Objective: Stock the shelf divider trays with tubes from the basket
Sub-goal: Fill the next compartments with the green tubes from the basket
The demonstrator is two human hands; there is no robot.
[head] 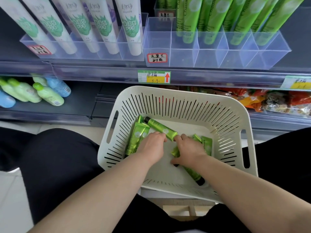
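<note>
A white slotted basket (181, 105) sits in front of the shelf with several green tubes in it. My left hand (152, 146) grips one black-capped green tube (159, 126) near its crimped end, lifting it at a slant. My right hand (188, 151) lies over other green tubes (207, 145), fingers curled down on them, its fingertips by the same crimped end. Another green tube (193, 174) pokes out below my right wrist. Above, a clear divider tray (210, 54) holds upright green tubes (190, 22) in its back slots; its left compartment stands bare.
A second clear tray (80, 51) at the left holds white tubes. Handwritten labels and a price tag (154, 76) mark the shelf edge. Green and blue bottles (33, 91) lie on the lower shelf left, snack bags (269, 100) at the right. My dark-clothed knees flank the basket.
</note>
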